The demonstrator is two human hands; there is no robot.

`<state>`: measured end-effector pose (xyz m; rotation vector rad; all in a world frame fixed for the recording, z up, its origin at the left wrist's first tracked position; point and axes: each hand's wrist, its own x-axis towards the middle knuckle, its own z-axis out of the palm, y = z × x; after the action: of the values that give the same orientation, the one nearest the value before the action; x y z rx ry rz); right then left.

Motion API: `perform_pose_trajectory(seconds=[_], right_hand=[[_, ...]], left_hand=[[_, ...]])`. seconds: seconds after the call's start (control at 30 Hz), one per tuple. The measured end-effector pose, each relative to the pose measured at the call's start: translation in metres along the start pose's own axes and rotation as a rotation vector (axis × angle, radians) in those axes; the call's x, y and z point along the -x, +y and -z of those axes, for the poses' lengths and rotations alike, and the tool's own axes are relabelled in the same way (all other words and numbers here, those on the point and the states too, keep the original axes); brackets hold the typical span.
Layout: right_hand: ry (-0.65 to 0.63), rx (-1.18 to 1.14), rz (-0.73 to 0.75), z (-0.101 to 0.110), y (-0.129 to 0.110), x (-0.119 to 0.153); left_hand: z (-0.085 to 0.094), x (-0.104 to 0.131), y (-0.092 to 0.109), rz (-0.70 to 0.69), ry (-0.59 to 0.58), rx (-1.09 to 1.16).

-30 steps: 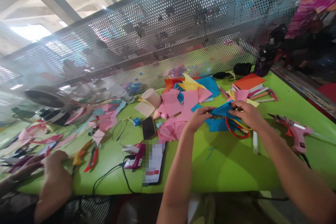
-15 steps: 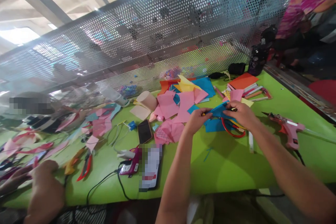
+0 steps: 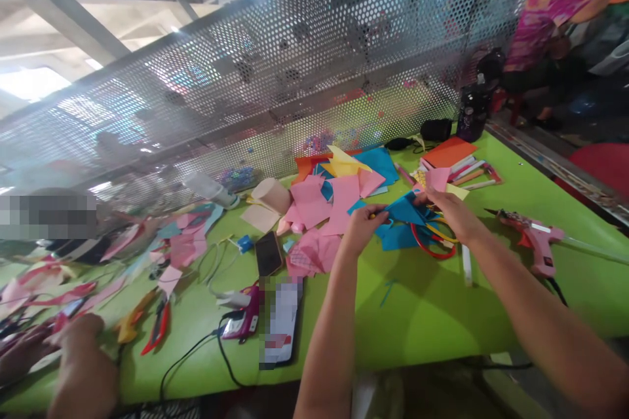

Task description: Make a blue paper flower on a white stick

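Between both hands is a folded piece of blue paper [image 3: 405, 209], held above the green table [image 3: 413, 314]. My left hand [image 3: 362, 226] pinches its left end, and my right hand [image 3: 449, 209] grips its upper right part. More blue paper [image 3: 397, 237] lies just beneath, beside red-handled scissors [image 3: 432, 250] and a yellow loop. Pink sheets [image 3: 344, 200] are spread to the left of my left hand. A white marker [image 3: 466, 265] lies below my right wrist.
A pink glue gun [image 3: 543, 242] lies at the right, its cord running off the edge. Phones [image 3: 268, 254], a purple power strip [image 3: 246, 317] and red pliers [image 3: 158, 327] lie leftward. Another person's hand [image 3: 81, 340] is at far left. A perforated metal screen [image 3: 275, 72] stands behind.
The blue paper between my hands has opened out and shows a wider face. My hands have shifted slightly, and the whole view has moved a little.
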<state>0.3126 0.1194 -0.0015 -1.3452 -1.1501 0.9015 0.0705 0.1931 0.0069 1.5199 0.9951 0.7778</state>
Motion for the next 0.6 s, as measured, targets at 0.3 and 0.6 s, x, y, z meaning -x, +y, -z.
perform_pose_trajectory(seconds=[0.3,0.6], right_hand=[[-0.075,0.093,-0.002,-0.007,-0.002,0.004],[-0.015,0.036,-0.016,-0.006,0.010,-0.002]], left_hand=[[-0.002,0.001,-0.001,0.000,-0.017,-0.001],[0.003,0.003,0.003,-0.040,-0.143,0.021]])
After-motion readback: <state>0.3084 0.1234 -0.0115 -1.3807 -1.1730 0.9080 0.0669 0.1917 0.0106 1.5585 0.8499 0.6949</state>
